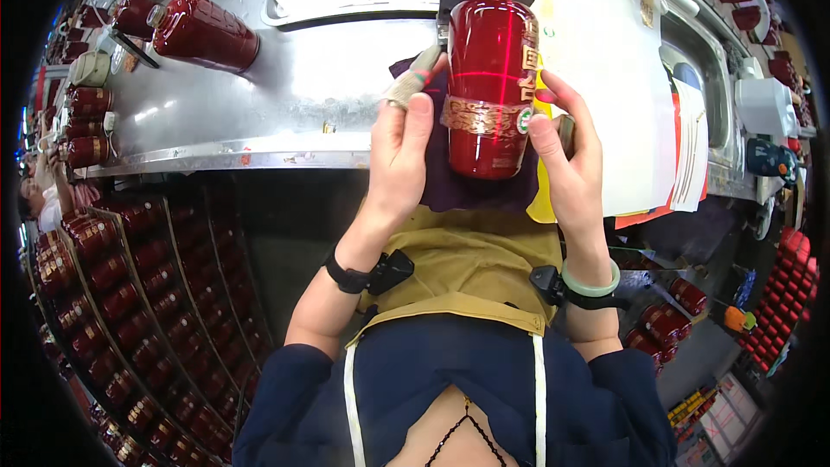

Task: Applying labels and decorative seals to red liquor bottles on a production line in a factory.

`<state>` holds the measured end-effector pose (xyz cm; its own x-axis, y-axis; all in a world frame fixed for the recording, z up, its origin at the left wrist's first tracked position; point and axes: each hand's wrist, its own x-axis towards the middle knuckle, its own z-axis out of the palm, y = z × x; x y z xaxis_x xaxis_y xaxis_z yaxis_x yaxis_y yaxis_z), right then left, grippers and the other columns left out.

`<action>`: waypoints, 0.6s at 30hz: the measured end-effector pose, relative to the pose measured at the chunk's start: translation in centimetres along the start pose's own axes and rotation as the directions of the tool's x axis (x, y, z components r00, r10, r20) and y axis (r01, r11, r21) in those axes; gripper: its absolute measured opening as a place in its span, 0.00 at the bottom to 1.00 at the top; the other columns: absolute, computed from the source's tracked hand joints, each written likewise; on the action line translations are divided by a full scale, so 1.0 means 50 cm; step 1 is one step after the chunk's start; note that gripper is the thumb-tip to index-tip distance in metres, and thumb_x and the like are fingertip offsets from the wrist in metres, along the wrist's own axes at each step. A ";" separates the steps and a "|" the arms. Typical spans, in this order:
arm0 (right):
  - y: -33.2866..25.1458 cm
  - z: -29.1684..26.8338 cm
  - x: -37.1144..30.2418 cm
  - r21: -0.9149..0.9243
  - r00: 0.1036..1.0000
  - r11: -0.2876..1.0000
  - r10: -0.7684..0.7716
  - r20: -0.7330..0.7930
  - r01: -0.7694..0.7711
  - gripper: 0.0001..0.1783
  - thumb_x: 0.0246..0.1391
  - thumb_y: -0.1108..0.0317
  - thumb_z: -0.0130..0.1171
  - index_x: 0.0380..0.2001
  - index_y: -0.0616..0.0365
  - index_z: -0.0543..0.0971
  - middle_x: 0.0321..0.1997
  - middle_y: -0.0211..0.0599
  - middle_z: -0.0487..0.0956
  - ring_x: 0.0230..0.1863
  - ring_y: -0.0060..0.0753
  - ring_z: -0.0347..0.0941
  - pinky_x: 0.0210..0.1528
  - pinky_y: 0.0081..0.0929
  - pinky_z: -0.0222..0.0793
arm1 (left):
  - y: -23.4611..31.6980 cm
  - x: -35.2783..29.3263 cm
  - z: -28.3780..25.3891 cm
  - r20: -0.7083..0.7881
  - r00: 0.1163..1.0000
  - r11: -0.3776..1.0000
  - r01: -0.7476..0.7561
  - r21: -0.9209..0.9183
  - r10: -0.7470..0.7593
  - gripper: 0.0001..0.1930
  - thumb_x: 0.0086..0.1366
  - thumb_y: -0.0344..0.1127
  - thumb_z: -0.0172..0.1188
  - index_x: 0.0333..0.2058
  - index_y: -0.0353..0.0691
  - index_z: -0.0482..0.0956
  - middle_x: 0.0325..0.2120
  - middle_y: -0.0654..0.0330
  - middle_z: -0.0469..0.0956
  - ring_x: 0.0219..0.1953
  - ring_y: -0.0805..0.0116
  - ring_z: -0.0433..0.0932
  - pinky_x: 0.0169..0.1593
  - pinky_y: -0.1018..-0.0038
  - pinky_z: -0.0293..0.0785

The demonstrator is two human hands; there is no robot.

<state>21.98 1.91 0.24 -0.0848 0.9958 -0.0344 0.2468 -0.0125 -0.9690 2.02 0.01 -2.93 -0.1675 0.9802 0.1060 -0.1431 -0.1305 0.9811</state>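
A dark red glass bottle (488, 52) lies in front of me, its bare neck pointing away against a metal holder. Thin red laser lines cross on its surface. It carries a patterned gold band (480, 118), gold lettering down its right side and a small round green-and-white mark. Along the bottle's left side is my left hand (404, 125), fingers stretched out, with pale cloth coverings on some fingers. My right hand (572, 134) is at the right side, thumb and index finger apart, the thumb close to the band's end. Whether its fingertips touch the glass, I cannot tell. Dark cloth (437, 195) lies beneath.
Another red bottle (207, 32) lies on the metal worktable (320, 86) at left. White sheets (618, 121) with yellow edging cover the right side, beside a sink (700, 56). Racks of red bottles (130, 303) stand below left. Another person (54, 190) is at far left.
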 end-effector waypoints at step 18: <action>-0.037 0.033 0.008 0.081 0.991 0.988 0.127 0.046 -0.131 0.38 0.59 0.62 0.74 0.66 0.66 0.68 0.36 0.20 0.74 0.29 0.09 0.54 0.31 0.12 0.54 | -0.061 -0.006 0.020 -0.040 0.999 0.999 0.036 0.037 -0.035 0.19 0.81 0.43 0.48 0.55 0.31 0.76 0.52 0.48 0.75 0.55 0.54 0.70 0.64 0.61 0.62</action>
<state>19.90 2.18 1.64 -0.0966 0.9809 -0.1686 0.1773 -0.1497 -0.9727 3.50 0.25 -5.80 -0.2013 0.9774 0.0653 -0.1134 -0.0894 0.9895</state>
